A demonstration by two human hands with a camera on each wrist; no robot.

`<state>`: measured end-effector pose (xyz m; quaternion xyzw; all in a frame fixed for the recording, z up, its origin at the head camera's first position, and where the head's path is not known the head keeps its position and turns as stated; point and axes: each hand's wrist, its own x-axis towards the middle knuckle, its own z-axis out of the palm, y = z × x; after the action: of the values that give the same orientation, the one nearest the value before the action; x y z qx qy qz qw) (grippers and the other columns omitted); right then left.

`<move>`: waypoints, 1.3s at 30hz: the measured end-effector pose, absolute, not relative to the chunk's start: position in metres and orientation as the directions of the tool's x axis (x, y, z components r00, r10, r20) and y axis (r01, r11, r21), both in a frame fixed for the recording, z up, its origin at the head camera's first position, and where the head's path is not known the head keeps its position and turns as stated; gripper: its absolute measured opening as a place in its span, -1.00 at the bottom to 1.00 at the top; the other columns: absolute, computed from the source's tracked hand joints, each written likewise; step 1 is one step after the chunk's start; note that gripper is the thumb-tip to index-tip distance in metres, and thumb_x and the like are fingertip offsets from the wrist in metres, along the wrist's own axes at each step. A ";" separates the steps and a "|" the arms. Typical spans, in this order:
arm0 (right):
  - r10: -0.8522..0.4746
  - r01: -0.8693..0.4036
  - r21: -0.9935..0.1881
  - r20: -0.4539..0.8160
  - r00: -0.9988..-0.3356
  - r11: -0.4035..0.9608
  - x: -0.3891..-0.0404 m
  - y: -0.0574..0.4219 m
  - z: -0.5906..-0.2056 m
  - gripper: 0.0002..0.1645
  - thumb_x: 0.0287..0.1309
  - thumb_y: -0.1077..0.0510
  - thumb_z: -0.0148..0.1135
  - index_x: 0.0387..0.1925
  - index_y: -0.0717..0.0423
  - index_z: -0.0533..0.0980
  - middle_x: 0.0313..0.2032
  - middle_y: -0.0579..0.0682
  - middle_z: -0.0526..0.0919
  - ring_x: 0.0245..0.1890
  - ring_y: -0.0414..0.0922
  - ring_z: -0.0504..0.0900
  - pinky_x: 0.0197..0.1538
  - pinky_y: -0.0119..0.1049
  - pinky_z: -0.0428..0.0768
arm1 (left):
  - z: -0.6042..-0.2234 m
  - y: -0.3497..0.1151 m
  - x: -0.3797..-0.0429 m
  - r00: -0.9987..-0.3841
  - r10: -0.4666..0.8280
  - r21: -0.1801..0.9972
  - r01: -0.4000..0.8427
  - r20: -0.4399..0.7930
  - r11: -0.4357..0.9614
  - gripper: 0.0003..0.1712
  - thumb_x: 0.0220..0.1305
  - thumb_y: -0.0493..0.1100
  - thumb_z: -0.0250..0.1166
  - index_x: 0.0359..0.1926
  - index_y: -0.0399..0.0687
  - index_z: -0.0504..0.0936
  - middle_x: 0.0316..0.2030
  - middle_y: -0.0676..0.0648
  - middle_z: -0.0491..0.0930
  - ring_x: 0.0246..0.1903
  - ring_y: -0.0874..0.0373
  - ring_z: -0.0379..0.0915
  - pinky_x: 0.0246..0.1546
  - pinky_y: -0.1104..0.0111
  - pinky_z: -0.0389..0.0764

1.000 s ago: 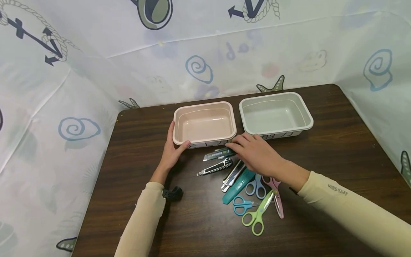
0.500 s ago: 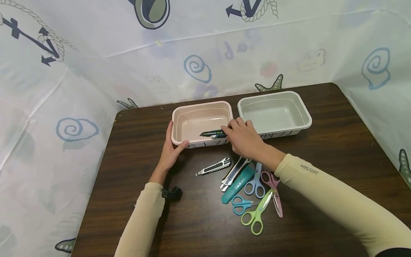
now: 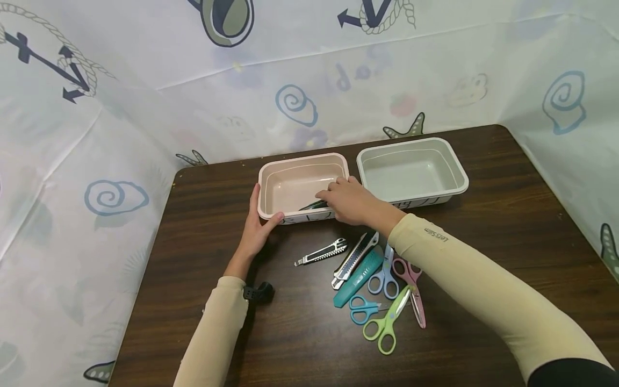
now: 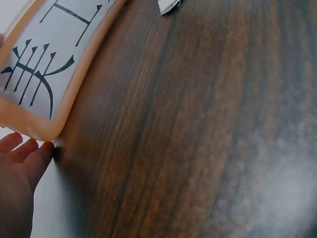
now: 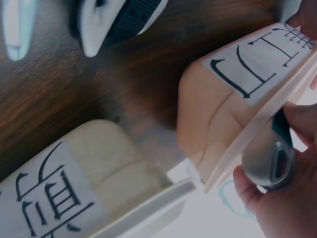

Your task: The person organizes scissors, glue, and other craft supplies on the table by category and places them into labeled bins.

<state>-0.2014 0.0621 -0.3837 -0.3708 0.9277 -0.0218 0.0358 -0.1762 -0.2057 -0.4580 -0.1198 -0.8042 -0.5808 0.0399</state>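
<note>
My right hand [image 3: 349, 201] is over the front right of the pink plastic bin [image 3: 302, 158], gripping a dark green utility knife [image 3: 314, 205]. The blade end points left inside the bin. In the right wrist view, the rounded grey end of that utility knife [image 5: 262, 158] shows between thumb and fingers, beside the bin's rim. At the bin's left front corner, my left hand [image 3: 253, 228] holds on, thumb at the front rim and fingers along the left side. Fingertips [image 4: 42, 151] touch that corner in the left wrist view. A paper label with characters covers the front wall.
A grey-white bin [image 3: 411, 143] stands right of the pink one. In front lie a small black-and-silver utility knife [image 3: 321, 252], a larger one [image 3: 355, 260], a teal cutter [image 3: 359, 278], and blue [image 3: 385, 274], pink [image 3: 419, 306], turquoise [image 3: 360, 310] and green scissors [image 3: 382, 326].
My right hand has lifted the green utility knife off the table, carried it up over the pink bin and lowered it inside the front rim. The left hand stays at the corner.
</note>
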 end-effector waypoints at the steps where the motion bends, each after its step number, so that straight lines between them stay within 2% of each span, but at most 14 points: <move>1: -0.693 -0.688 -0.081 -0.058 -0.719 0.721 -0.203 0.059 -0.385 -0.51 0.29 0.17 0.06 0.25 -0.04 0.42 -0.02 0.05 0.59 -0.01 0.05 0.47 -0.01 -0.02 0.39 | -0.458 -0.206 -0.176 -0.969 0.147 0.925 0.236 0.200 0.297 0.07 0.19 -0.28 0.32 0.50 -0.17 -0.23 0.46 -0.29 -0.12 0.31 -0.29 0.07 0.28 -0.11 0.07; 9: -0.705 -0.648 -0.336 -0.075 -0.705 0.684 -0.213 0.050 -0.393 -0.58 0.38 0.24 -0.10 0.18 0.04 0.50 0.05 0.03 0.62 0.03 0.03 0.52 0.14 -0.10 0.41 | -0.456 -0.205 -0.177 -0.970 0.148 0.926 0.231 0.194 0.298 0.08 0.20 -0.27 0.31 0.50 -0.18 -0.25 0.45 -0.30 -0.11 0.29 -0.30 0.09 0.25 -0.14 0.09; 16: -0.718 -0.627 -0.430 -0.078 -0.691 0.650 -0.216 0.051 -0.399 -0.58 0.35 0.30 -0.14 0.09 0.12 0.56 0.00 0.06 0.61 0.08 0.01 0.50 0.23 -0.14 0.34 | -0.457 -0.206 -0.177 -0.970 0.146 0.925 0.233 0.196 0.302 0.08 0.20 -0.25 0.32 0.50 -0.17 -0.25 0.45 -0.29 -0.09 0.29 -0.29 0.10 0.25 -0.11 0.11; 22: -0.735 -0.634 -0.442 -0.091 -0.672 0.634 -0.214 0.052 -0.398 -0.49 0.22 0.40 -0.15 0.12 0.13 0.54 0.04 0.08 0.59 0.14 0.01 0.47 0.26 -0.14 0.31 | -0.457 -0.206 -0.177 -0.970 0.151 0.926 0.229 0.190 0.300 0.08 0.20 -0.26 0.32 0.50 -0.16 -0.25 0.45 -0.31 -0.09 0.28 -0.30 0.10 0.24 -0.13 0.11; 30: -0.722 -0.625 -0.439 -0.084 -0.687 0.646 -0.211 0.053 -0.396 -0.48 0.19 0.39 -0.12 0.11 0.07 0.55 0.06 0.00 0.60 0.13 -0.06 0.50 0.25 -0.17 0.34 | -0.456 -0.206 -0.177 -0.969 0.150 0.931 0.231 0.195 0.282 0.07 0.19 -0.29 0.30 0.50 -0.20 -0.25 0.44 -0.34 -0.09 0.27 -0.34 0.10 0.24 -0.14 0.10; 33: -0.720 -0.635 -0.434 -0.048 -0.692 0.639 -0.209 0.055 -0.396 -0.49 0.24 0.35 -0.09 0.16 0.04 0.52 0.07 -0.02 0.60 0.12 -0.09 0.51 0.23 -0.17 0.36 | -0.456 -0.207 -0.178 -0.970 0.152 0.932 0.225 0.188 0.283 0.08 0.20 -0.29 0.30 0.50 -0.19 -0.26 0.43 -0.36 -0.06 0.25 -0.33 0.13 0.23 -0.14 0.12; 36: -0.722 -0.660 -0.420 0.014 -0.691 0.623 -0.205 0.057 -0.395 -0.51 0.27 0.31 -0.06 0.19 0.01 0.50 0.02 -0.04 0.61 0.02 -0.12 0.54 0.16 -0.19 0.41 | -0.457 -0.207 -0.179 -0.970 0.157 0.930 0.225 0.185 0.290 0.08 0.20 -0.29 0.30 0.50 -0.18 -0.26 0.42 -0.36 -0.04 0.25 -0.30 0.15 0.22 -0.13 0.15; 39: -0.737 -0.705 -0.382 0.085 -0.670 0.597 -0.201 0.058 -0.393 -0.52 0.27 0.28 -0.01 0.20 -0.01 0.48 -0.01 -0.05 0.61 -0.03 -0.14 0.53 0.10 -0.19 0.44 | -0.456 -0.206 -0.178 -0.971 0.159 0.932 0.219 0.179 0.288 0.08 0.21 -0.30 0.30 0.50 -0.17 -0.27 0.42 -0.36 -0.03 0.25 -0.28 0.17 0.21 -0.10 0.17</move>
<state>-0.2009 0.0583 -0.3933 -0.4040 0.8927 -0.1954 0.0410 -0.1781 -0.2064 -0.4564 -0.1178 -0.8022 -0.5848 0.0259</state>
